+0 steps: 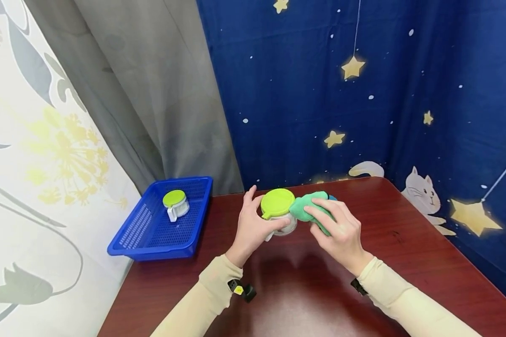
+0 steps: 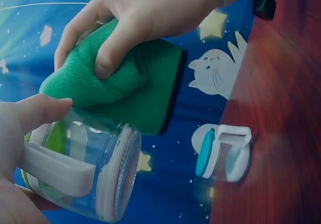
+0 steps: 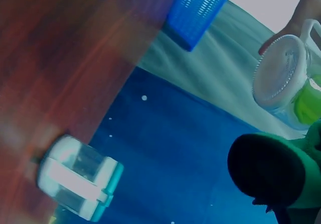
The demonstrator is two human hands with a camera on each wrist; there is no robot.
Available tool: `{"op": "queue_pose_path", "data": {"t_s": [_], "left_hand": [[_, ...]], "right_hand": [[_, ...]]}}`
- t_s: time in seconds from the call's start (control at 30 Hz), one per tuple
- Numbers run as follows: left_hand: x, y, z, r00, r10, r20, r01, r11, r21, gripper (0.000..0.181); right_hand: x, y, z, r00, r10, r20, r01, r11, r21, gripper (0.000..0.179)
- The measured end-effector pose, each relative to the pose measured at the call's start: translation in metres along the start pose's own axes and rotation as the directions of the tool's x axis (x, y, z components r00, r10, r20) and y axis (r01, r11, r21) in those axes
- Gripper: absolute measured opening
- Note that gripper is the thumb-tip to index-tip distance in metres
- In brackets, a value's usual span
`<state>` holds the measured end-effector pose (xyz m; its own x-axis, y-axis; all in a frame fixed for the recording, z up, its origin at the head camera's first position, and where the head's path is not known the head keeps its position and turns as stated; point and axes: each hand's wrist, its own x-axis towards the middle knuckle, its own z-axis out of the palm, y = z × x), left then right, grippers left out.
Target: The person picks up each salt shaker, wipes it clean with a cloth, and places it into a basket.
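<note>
Green cloth bunched in right hand, fingers clamped on it, against jar; left hand clamps jar's side above table, right of basket, probably steadying it against cloth pressure.

- Clock centre is the held jar, above the tabletop, inside the fingers of the left hand, which comes from 7 o'clock.
- The cloth is just beside this jar, at 3 o'clock, in the fingers of the right hand, which comes from 4 o'clock.
- At 9 o'clock, the basket is at the left end of the tabletop; the small jar is in it.
- Behind the cloth, at 2 o'clock, another jar stands on the tabletop.
- Behind the tabletop, curtains hang at 11 and 1 o'clock.
</note>
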<state>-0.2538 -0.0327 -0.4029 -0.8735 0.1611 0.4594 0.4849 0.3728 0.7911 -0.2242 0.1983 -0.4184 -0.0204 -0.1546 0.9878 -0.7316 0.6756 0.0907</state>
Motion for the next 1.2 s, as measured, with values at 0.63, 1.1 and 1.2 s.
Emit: {"op": "queue_pose_path", "data": {"t_s": [0.63, 1.1, 1.2], "left_hand": [[-0.014, -0.015, 0.006, 0.964, 0.263, -0.033, -0.238, 0.914, 0.327, 0.077], [-0.027, -0.034, 0.001, 0.959, 0.281, 0.022, -0.265, 0.87, 0.417, 0.075], [-0.029, -0.034, -0.001, 0.953, 0.3, 0.03, -0.285, 0.861, 0.421, 0.076]], "right_hand": [[-0.031, -0.007, 0.0, 0.994, 0.038, 0.102, -0.045, 0.997, 0.063, 0.034], [-0.048, -0.009, 0.0, 0.977, -0.02, 0.213, -0.001, 0.995, 0.099, 0.035], [-0.05, -0.01, 0.0, 0.977, -0.038, 0.21, 0.017, 0.995, 0.101, 0.033]]}}
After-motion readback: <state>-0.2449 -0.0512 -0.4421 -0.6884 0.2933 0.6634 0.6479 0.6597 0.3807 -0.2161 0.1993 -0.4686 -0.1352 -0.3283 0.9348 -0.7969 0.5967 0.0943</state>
